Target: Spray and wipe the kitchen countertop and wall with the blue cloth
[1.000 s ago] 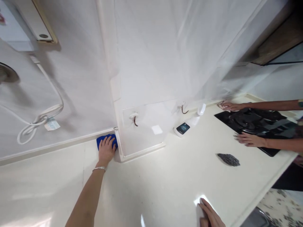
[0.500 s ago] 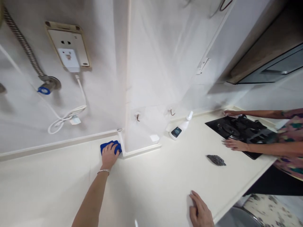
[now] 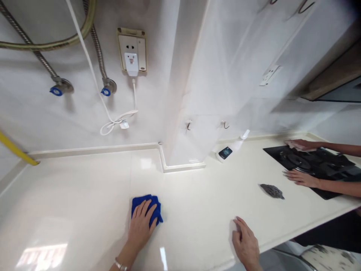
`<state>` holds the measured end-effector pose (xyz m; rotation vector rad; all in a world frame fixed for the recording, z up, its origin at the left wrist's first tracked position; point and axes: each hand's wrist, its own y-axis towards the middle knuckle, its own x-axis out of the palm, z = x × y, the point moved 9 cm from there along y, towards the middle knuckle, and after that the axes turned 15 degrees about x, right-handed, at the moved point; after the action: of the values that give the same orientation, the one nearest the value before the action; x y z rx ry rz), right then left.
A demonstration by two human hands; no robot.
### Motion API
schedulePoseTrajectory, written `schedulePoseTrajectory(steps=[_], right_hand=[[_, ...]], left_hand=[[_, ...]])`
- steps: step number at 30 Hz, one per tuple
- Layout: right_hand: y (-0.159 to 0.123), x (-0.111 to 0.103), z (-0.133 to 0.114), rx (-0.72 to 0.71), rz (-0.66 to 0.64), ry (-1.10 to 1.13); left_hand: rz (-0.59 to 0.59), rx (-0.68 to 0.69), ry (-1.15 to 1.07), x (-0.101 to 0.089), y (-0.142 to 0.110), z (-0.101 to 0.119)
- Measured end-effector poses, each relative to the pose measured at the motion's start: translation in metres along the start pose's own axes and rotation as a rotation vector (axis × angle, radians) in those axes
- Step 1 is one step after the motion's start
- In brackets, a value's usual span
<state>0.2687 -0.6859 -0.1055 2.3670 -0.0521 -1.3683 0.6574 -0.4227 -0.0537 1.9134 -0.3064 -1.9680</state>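
Observation:
My left hand (image 3: 141, 225) lies over a folded blue cloth (image 3: 158, 216), pressing it against the white countertop (image 3: 194, 203). Its fingers are slightly spread, and a silver bracelet circles the wrist. Close to the counter's front edge, my right hand (image 3: 246, 242) rests with fingers loosely bent and nothing visible in it. A dark grey mesh scrubber (image 3: 272, 191) lies beyond that hand, to its right. Against the back wall stands a white spray bottle (image 3: 225, 153) with a dark label.
At the right, another person's hands (image 3: 303, 177) are over a black gas stove (image 3: 296, 162), one with a pale cloth. A wall corner (image 3: 184, 168) juts into the counter. A plugged socket (image 3: 132, 52), blue-handled valves (image 3: 106, 90) and a yellow pipe (image 3: 18, 149) are along the wall.
My left hand has drawn the blue cloth from the wall corner toward me. My right hand stays by the front edge. The view has swung left, showing more counter and pipes.

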Motion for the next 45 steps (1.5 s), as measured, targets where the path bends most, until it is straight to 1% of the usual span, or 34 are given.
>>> schedulePoseTrajectory(steps=[3,5,7,8,10,13,22,25,28,32,36,39,41,43,45], right_hand=[[-0.001,0.0,0.001,0.015,-0.008,-0.019],[-0.002,-0.001,0.001,0.019,-0.014,-0.031],[-0.002,-0.003,0.001,0.019,-0.016,-0.038],[-0.002,-0.003,0.001,0.018,-0.019,-0.041],[-0.002,-0.004,0.001,0.012,-0.025,-0.041],[-0.002,-0.005,0.0,0.006,-0.03,-0.037],[-0.003,-0.011,-0.006,0.015,-0.026,-0.015],[-0.003,-0.012,-0.011,0.016,-0.033,-0.015],[-0.002,-0.011,-0.011,0.026,-0.041,-0.022],[-0.002,-0.007,-0.004,0.032,-0.059,-0.028],[-0.004,0.0,0.009,0.043,-0.068,-0.044],[-0.004,0.005,0.015,0.031,-0.065,-0.033],[-0.004,0.008,0.017,0.028,-0.063,-0.031],[-0.003,0.008,0.018,0.035,-0.057,-0.037],[-0.003,0.008,0.017,0.043,-0.052,-0.032]], left_hand=[[-0.026,0.031,0.062,-0.015,-0.05,0.008],[-0.044,0.035,0.083,-0.022,-0.074,0.003],[-0.064,-0.001,0.077,-0.027,-0.086,-0.013],[-0.069,-0.033,0.067,-0.028,-0.087,-0.024],[-0.073,-0.107,0.042,-0.027,-0.083,-0.048],[-0.061,-0.197,0.025,-0.022,-0.061,-0.084],[0.025,-0.368,0.069,0.003,0.032,-0.189],[0.076,-0.442,0.086,0.012,0.059,-0.216],[0.123,-0.475,0.111,0.021,0.087,-0.235],[0.144,-0.488,0.122,0.034,0.123,-0.254],[0.152,-0.544,0.149,0.043,0.153,-0.263],[0.168,-0.614,0.193,0.046,0.165,-0.26],[0.168,-0.626,0.203,0.048,0.169,-0.255],[0.156,-0.59,0.192,0.05,0.173,-0.248],[0.142,-0.517,0.166,0.054,0.176,-0.239]])
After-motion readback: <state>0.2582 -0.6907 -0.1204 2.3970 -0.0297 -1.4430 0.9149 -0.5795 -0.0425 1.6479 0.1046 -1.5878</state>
